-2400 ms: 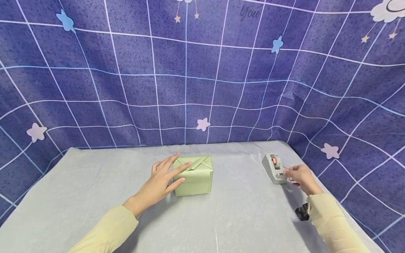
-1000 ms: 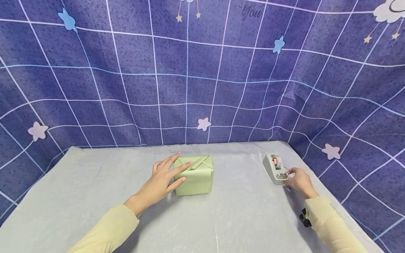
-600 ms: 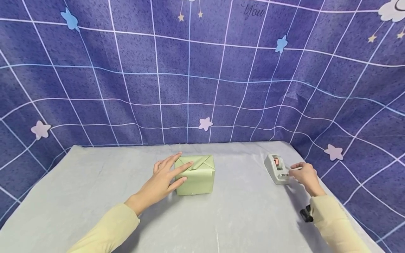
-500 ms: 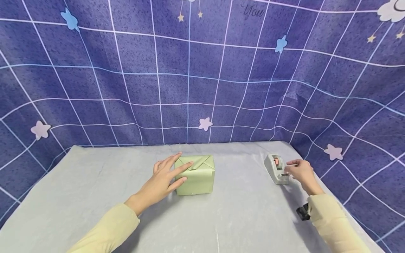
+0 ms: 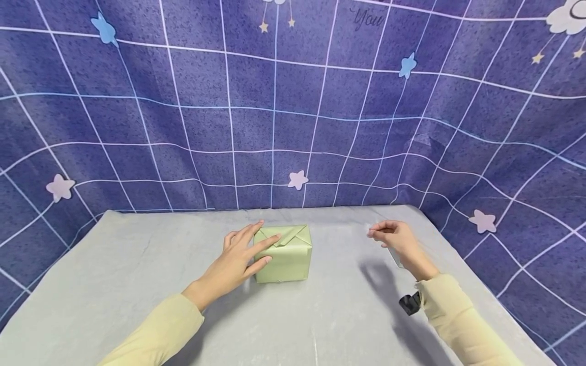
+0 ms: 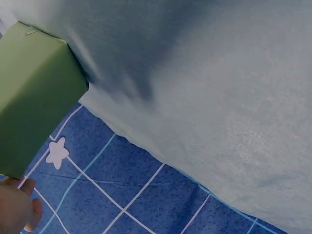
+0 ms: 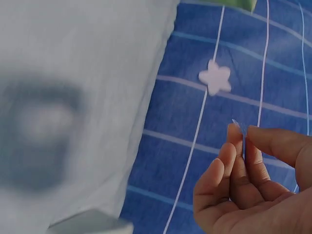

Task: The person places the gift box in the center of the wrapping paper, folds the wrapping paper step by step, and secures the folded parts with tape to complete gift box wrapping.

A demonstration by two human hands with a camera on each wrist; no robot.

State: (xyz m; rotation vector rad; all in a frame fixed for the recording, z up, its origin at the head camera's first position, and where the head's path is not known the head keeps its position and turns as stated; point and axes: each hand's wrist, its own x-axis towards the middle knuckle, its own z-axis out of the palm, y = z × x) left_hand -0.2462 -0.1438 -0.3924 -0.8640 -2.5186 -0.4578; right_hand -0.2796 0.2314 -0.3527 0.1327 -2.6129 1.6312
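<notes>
A box wrapped in shiny green paper (image 5: 288, 262) sits mid-table, with folded paper flaps on its top. My left hand (image 5: 231, 262) rests on its left side and top with the fingers spread and fairly straight. In the right wrist view, my right hand (image 7: 243, 180) pinches a small piece of clear tape (image 7: 238, 124) between thumb and forefinger. That hand (image 5: 400, 246) is raised over the right of the table, to the right of the box. Behind it the pale grey tape dispenser (image 5: 396, 258) is mostly hidden; one end of the dispenser (image 7: 92, 223) shows in the right wrist view.
A light grey cloth (image 5: 339, 305) covers the table. Blue grid-patterned fabric (image 5: 247, 127) hangs behind it and along the right side. A black camera (image 5: 409, 304) is strapped at the right wrist.
My right hand has pulled tape from the dispenser, come away with a piece, and moved left and upward toward the box. My left hand stays on the box.
</notes>
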